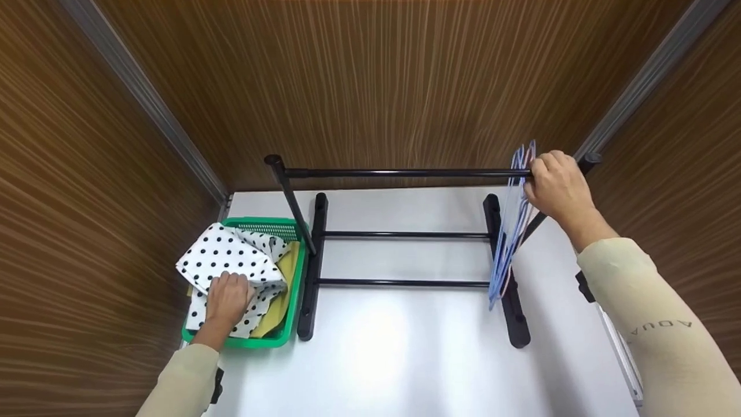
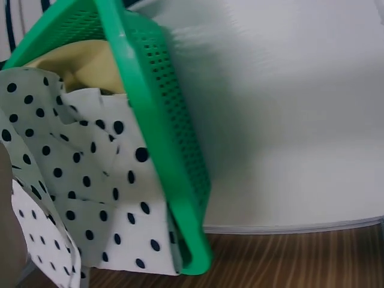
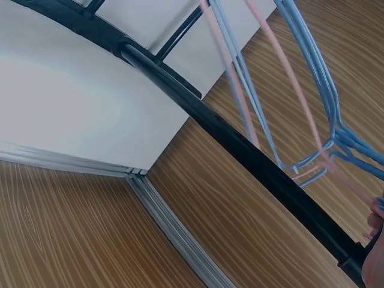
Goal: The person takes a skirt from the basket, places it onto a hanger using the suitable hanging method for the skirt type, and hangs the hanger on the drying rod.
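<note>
My left hand point(image 1: 227, 298) grips a white cloth with black polka dots point(image 1: 226, 251), lifting a fold of it over a green plastic basket point(image 1: 272, 343). Mustard-yellow fabric point(image 1: 288, 284) lies under it in the basket. In the left wrist view the dotted cloth point(image 2: 90, 174) drapes over the green rim point(image 2: 157, 138). At the right end of a black rack's top bar point(image 1: 405, 172), my right hand point(image 1: 560, 182) holds a pink hanger at its hook, its fingers over the bar. Blue hangers point(image 1: 502, 260) and a pink hanger point(image 3: 287, 66) hang bunched there; the fingertips are partly hidden.
The black rack's feet point(image 1: 312, 289) and lower rods point(image 1: 405, 283) stand on a white tabletop point(image 1: 370, 347). Wood-grain panels point(image 1: 370, 87) rise behind and on both sides, with grey metal strips point(image 1: 145, 92) at the corners.
</note>
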`<state>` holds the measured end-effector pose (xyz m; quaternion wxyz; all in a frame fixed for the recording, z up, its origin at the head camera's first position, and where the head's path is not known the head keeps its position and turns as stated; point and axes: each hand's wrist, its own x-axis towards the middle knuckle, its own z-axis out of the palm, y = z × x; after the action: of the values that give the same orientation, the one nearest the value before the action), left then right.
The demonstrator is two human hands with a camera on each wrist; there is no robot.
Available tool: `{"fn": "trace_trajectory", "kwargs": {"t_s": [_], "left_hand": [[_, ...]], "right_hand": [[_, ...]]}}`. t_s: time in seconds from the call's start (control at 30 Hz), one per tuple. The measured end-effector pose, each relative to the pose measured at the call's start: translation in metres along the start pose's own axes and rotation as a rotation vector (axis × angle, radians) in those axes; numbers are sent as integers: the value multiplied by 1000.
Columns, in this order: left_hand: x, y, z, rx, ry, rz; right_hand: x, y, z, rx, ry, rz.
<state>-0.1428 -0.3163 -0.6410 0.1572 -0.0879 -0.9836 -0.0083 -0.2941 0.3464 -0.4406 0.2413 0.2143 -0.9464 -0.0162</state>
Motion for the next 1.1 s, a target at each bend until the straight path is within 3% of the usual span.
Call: {"fn": "trace_trajectory", "kwargs": {"t_s": [0.1, 0.27, 0.37, 0.53, 1.1], "left_hand": [[4, -2, -7, 1, 110, 45], [18, 1, -16, -27, 297, 119], [29, 5, -21, -40, 363, 142], [43, 15, -32, -60, 370, 155], [69, 50, -57, -71, 440, 204]], "right_hand": [[-2, -2, -1, 4, -30, -3], [4, -6, -8, 42, -135, 78], [8, -8, -13, 50, -192, 110], [8, -7, -18, 42, -210, 132], [4, -13, -23, 41, -280, 172]]}}
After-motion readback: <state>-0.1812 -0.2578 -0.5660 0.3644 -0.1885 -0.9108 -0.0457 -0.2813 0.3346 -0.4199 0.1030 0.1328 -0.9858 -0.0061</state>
